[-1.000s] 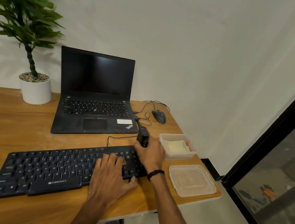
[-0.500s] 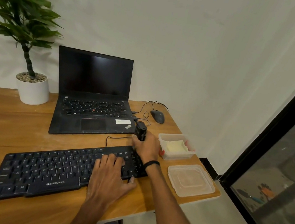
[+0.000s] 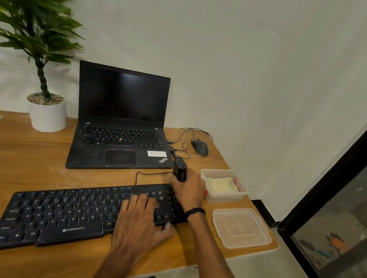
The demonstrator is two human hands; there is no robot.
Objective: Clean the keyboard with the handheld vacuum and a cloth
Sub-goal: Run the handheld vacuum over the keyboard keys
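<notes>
Vacuuming stage, judged mid-way. Right grip (image 3: 189, 189) clenched round handheld vacuum (image 3: 179, 171) over far-right keys of keyboard (image 3: 62, 215). Left grip (image 3: 140, 219) released, flat on keys, steadying. Cloth (image 3: 221, 185) lies unused in tub (image 3: 239, 196), right of bench (image 3: 4, 157); wiping not yet done.

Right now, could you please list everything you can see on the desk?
keyboard: one, black, desk front.
handheld vacuum: one, black, at keyboard's far right end.
cloth: one, pale yellow, inside container.
container: one, clear, right of keyboard.
lid: one, clear, desk's right front corner.
laptop: one, black, open behind keyboard.
mouse: one, dark grey, right of laptop.
potted plant: one, green in white pot, back left.
desk: one, wooden, under everything.
left hand: one, flat on keyboard's keys.
right hand: one, grips handheld vacuum.
</notes>
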